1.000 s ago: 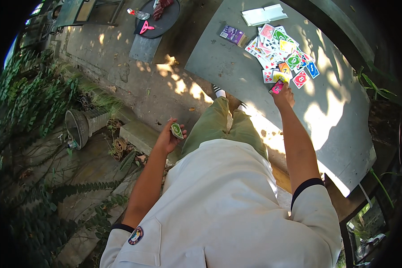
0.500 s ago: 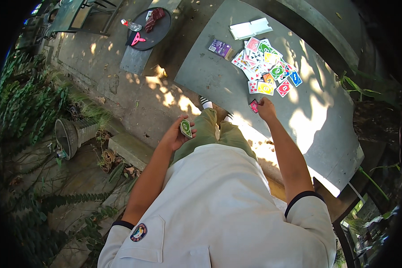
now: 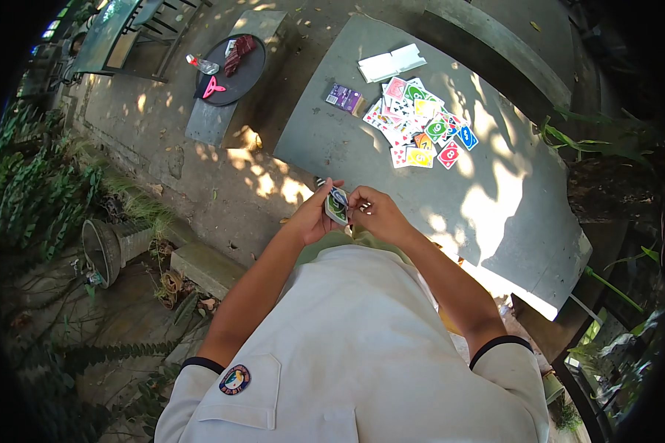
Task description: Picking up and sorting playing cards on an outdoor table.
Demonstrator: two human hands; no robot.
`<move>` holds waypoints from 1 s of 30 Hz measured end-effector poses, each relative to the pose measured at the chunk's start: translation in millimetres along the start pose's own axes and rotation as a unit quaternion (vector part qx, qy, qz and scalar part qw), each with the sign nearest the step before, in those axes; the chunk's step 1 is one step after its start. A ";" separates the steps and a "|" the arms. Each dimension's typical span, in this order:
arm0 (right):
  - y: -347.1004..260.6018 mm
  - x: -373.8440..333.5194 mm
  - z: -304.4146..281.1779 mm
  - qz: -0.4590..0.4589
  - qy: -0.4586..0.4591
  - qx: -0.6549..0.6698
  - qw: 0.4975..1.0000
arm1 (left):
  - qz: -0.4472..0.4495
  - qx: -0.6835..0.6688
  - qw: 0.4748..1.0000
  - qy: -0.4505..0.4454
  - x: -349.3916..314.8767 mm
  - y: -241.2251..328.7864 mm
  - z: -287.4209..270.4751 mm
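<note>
My left hand (image 3: pixel 312 220) is closed around a small stack of cards (image 3: pixel 335 210), held low in front of my body near the table's edge. A green card faces up on the stack, with a bluish card at its upper end. My right hand (image 3: pixel 380 214) meets the stack from the right, its fingers bent and pinched at the cards' edge. Whatever lies between those fingertips is hidden. Beyond the hands, a loose pile of mixed playing cards and coloured number cards (image 3: pixel 420 157) is spread face up on the grey table (image 3: pixel 310 125).
A purple card box (image 3: pixel 344 98) and an open white box (image 3: pixel 391 63) lie beyond the pile. Off to the left, a bench bears a round dark tray (image 3: pixel 253 77) with a clear bottle (image 3: pixel 205 66), a dark red cloth (image 3: pixel 238 55) and a pink item (image 3: pixel 213 87).
My right hand has come from the table's near edge, where it pinched a red card, down left to the stack. My left hand has moved right and up. That red card no longer shows.
</note>
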State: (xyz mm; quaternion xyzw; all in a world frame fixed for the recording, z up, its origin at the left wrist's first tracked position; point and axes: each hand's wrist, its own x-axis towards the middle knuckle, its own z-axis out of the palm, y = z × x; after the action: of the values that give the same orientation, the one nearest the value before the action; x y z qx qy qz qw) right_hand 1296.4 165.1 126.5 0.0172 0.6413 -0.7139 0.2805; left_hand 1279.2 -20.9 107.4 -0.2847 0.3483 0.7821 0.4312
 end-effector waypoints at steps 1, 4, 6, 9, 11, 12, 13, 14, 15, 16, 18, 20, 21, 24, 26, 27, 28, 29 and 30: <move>-7.6 -4.2 5.0 -0.055 0.006 -0.076 0.996 | 0.018 0.004 1.000 -0.008 1.7 2.4 1.9; -17.3 -5.5 7.4 -0.131 0.011 -0.233 0.964 | 0.035 0.027 0.999 -0.014 -2.9 12.0 16.4; -26.9 -12.6 13.5 -0.108 0.030 -0.252 0.961 | 0.034 0.046 0.998 -0.010 -5.4 17.5 24.9; -24.6 -11.6 18.5 -0.162 0.096 -0.340 0.922 | 0.035 0.062 0.997 -0.018 -5.9 24.6 29.4; -23.5 -9.4 22.3 -0.168 0.118 -0.343 0.916 | 0.003 0.089 0.995 -0.039 -8.9 30.5 29.5; -22.7 -7.7 23.6 -0.174 0.140 -0.348 0.911 | 0.003 0.089 0.995 -0.038 -9.0 32.9 27.7; -20.9 -6.0 23.1 -0.174 0.139 -0.347 0.911 | 0.009 0.114 0.992 -0.044 -8.7 34.9 24.9; -17.8 -4.3 21.4 -0.185 0.123 -0.333 0.916 | 0.014 0.139 0.989 -0.050 -8.5 36.8 21.3; -13.5 -3.2 19.2 -0.195 0.107 -0.320 0.921 | 0.014 0.139 0.989 -0.048 -8.1 37.8 16.0; -8.2 -1.0 15.9 -0.195 0.105 -0.318 0.922 | 0.019 0.131 0.990 -0.039 -7.7 38.5 8.9; 6.6 6.6 3.7 -0.164 0.116 -0.261 0.944 | 0.024 0.122 0.992 -0.028 -9.5 38.7 -7.1; 27.2 17.5 -19.6 -0.111 0.146 -0.264 0.947 | 0.030 0.049 0.998 0.021 -17.3 35.6 -26.3; 39.9 23.6 -34.2 -0.058 0.177 -0.267 0.946 | 0.027 0.014 0.999 0.038 -22.1 33.5 -36.0; 77.1 37.7 -79.5 0.050 0.249 -0.296 0.921 | 0.027 -0.019 0.990 0.137 -40.0 21.5 -65.9; 100.7 45.7 -108.1 0.124 0.282 -0.290 0.906 | 0.034 -0.036 0.986 0.157 -51.2 11.3 -90.1; 111.7 49.2 -119.4 0.146 0.301 -0.293 0.896 | 0.040 -0.056 0.982 0.179 -56.9 5.0 -104.8; 121.1 51.5 -130.0 0.148 0.298 -0.293 0.896 | 0.044 -0.076 0.976 0.198 -62.2 1.0 -113.3; 130.5 53.5 -139.9 0.177 0.323 -0.306 0.878 | 0.044 -0.080 0.973 0.212 -66.7 -3.5 -121.4; 137.6 56.6 -146.1 0.206 0.346 -0.319 0.858 | 0.044 -0.081 0.972 0.216 -71.4 -8.8 -131.0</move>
State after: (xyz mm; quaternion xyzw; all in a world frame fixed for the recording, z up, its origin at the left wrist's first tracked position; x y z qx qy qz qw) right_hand 1257.9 276.1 -45.8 0.3043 0.8716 -0.3441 0.1714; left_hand 1339.2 -155.0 80.1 -0.4651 0.3809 0.7460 0.2864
